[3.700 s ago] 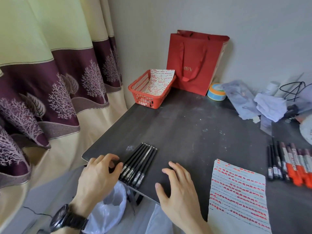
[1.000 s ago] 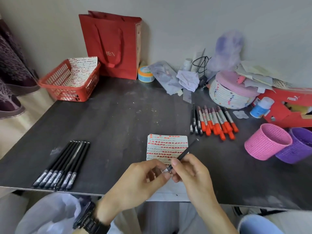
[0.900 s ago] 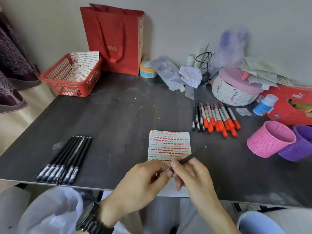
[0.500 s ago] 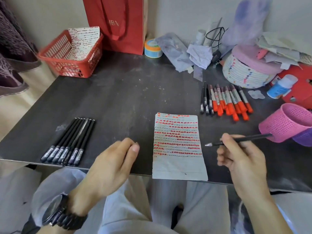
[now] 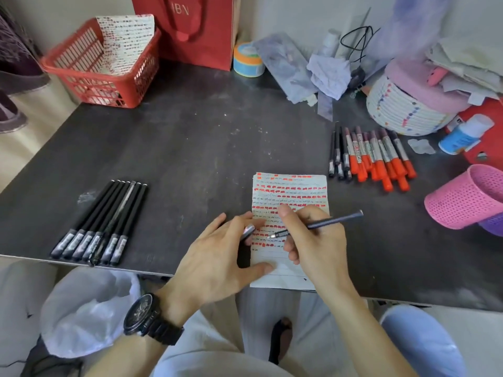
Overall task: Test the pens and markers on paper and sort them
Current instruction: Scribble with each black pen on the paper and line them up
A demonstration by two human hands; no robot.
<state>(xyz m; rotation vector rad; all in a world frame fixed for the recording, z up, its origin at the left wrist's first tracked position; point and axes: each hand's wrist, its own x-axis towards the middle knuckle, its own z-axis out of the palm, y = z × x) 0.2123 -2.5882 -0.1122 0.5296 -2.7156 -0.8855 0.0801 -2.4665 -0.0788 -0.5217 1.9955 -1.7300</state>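
A lined sheet of paper (image 5: 292, 191), covered in rows of orange and dark test marks, lies at the table's near edge. My right hand (image 5: 313, 240) grips an uncapped black pen (image 5: 334, 221), its metal tip just above the lower rows. My left hand (image 5: 217, 257) rests on the paper's left edge, thumb pressing the sheet, and pinches the pen's cap (image 5: 247, 232) between its fingers. Several capped black pens (image 5: 103, 221) lie side by side at the left. More black pens (image 5: 338, 153) and several orange-capped markers (image 5: 381, 156) lie at the right.
A red basket (image 5: 81, 69) holding a marked sheet and a red paper bag (image 5: 190, 31) stand at the back left. Pink (image 5: 462, 197) and purple (image 5: 492, 225) mesh cups lie at the right. Cloths, a tape roll (image 5: 248, 63) and a round white box (image 5: 402, 110) crowd the back right.
Both hands came back over the paper. My left hand, which was off to the left, now rests on the sheet, and my right hand lowered the pen tip toward the lower rows.
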